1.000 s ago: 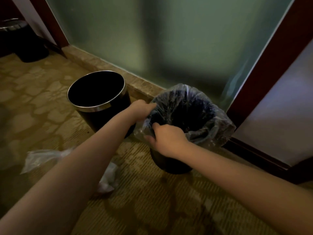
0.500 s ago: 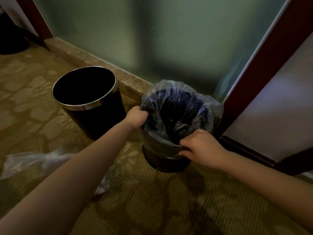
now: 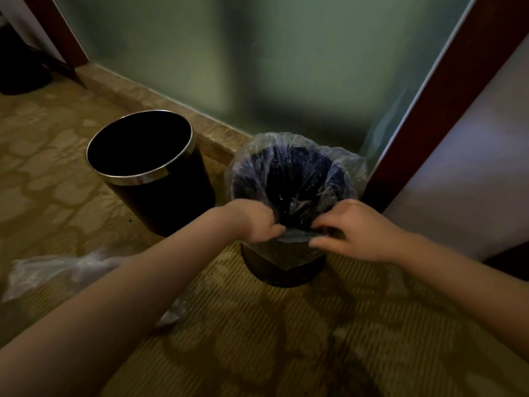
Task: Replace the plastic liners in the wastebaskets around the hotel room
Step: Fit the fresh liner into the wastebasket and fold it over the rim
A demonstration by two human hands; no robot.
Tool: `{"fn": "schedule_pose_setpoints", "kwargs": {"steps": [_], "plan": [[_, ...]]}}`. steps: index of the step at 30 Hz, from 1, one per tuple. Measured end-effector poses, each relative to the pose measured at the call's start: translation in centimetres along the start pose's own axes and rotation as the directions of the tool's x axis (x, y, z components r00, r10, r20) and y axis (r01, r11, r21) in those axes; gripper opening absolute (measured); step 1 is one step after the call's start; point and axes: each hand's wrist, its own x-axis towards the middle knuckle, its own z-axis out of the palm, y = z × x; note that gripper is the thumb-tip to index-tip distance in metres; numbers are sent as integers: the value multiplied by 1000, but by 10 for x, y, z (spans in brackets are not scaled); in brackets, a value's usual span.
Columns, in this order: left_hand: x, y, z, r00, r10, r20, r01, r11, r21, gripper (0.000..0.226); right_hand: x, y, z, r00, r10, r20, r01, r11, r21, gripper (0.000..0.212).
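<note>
Liner (image 3: 297, 167) of clear plastic sat in the bin (image 3: 283, 267) directly under both hands, its mouth folded out over the rim. The left hand (image 3: 254, 224) gripped the near edge of the plastic with curled fingers. The right hand (image 3: 352, 230), just beside it at the same edge, pinched the fold between thumb and fingers. The step in hand looked like seating the near part of the cuff. Beyond the hands the plastic lay over the far rim, loosely. The next move probably called for drawing the fold down snug and letting go without dragging the far side off. Left of the left hand stood a second bin (image 3: 148, 167), bare inside and likely the next one to do. Under the left forearm, crumpled plastic (image 3: 57, 267) lay on the carpet (image 3: 257, 339).
</note>
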Motion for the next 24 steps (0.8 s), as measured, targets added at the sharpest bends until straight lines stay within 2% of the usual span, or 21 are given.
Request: {"fn": "schedule_pose_setpoints", "kwargs": {"steps": [2,4,5,7,8,9,10,12,13,14,16,18,19,21,24], "plan": [[0,11,2,998,-16,60,19,998,-59,57,1,-4,-3,985,55,-161,-32,989,144,58],[0,15,3,997,-14,79,25,990,-140,58,5,0,-7,964,68,-259,-41,993,109,53],[-1,14,2,996,-6,90,21,985,-168,56,8,5,-10,974,61,-220,-54,998,38,53],[0,12,-2,997,28,73,-13,982,-189,47,15,15,-14,995,91,50,-82,984,-158,60],[1,10,-5,999,42,25,-37,984,-173,41,17,19,-16,970,145,196,-96,966,-240,63],[2,7,-8,997,51,-56,-59,987,-152,35,19,20,-18,942,188,279,-110,955,-275,65],[5,4,-11,986,55,-156,-76,988,-131,29,22,21,-19,939,194,283,-118,957,-265,65],[14,0,-16,944,54,-325,-81,994,-70,21,26,19,-23,976,147,159,-110,969,-220,65],[19,-2,-17,929,60,-365,-80,996,-37,21,27,18,-25,987,119,109,-94,973,-209,63],[24,-4,-18,933,63,-354,-68,998,-2,24,28,14,-26,991,103,86,-87,981,-173,61],[32,-9,-15,979,-1,-205,18,996,82,30,29,3,-23,990,83,111,-78,996,-48,55],[34,-10,-9,989,-146,-17,145,958,245,28,27,-10,-16,970,48,239,-58,998,34,48],[35,-11,-5,981,-192,10,180,935,307,25,26,-15,-12,951,32,308,-44,999,32,48],[37,-11,-2,983,-175,-47,181,941,286,23,26,-20,-8,923,57,381,-70,997,21,57],[38,-12,-7,967,-92,-239,131,979,153,27,31,-18,-8,950,110,292,-154,979,133,54]]}}
